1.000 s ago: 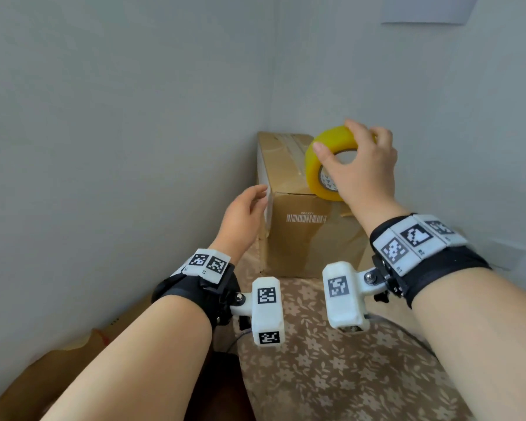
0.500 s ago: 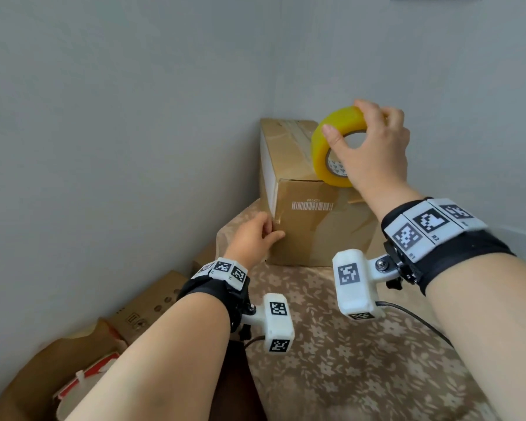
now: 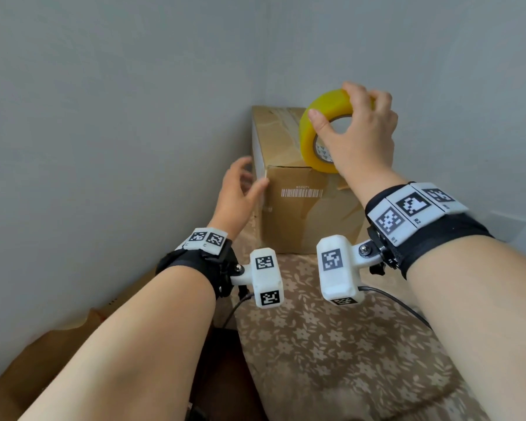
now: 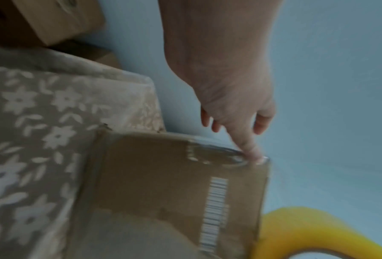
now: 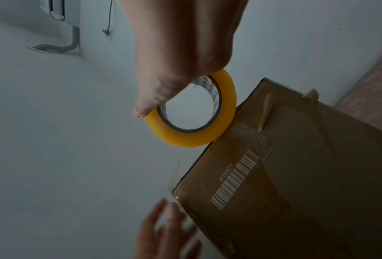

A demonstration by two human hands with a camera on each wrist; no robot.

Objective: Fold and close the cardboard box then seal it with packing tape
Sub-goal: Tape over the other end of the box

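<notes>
A closed brown cardboard box [image 3: 304,214] with a barcode label stands in the wall corner on a floral cloth. My right hand [image 3: 359,132] grips a yellow roll of packing tape [image 3: 308,138] upright at the box's top near edge; a clear strip runs from the roll [image 5: 192,112] down to the box [image 5: 296,175]. My left hand [image 3: 240,189] is open at the box's left near edge, fingers spread, the thumb touching the corner. In the left wrist view the thumb [image 4: 250,149] presses on shiny tape at the box [image 4: 163,184] corner.
Grey walls close in on the left, back and right. The floral cloth [image 3: 331,344] covers the surface in front of the box. More cardboard boxes [image 3: 43,360] lie low on the left by the wall. A cable [image 3: 401,305] trails from the right wrist.
My left hand rose from the box's lower left corner to its upper left edge and opened out. The right hand still holds the tape roll at the top edge.
</notes>
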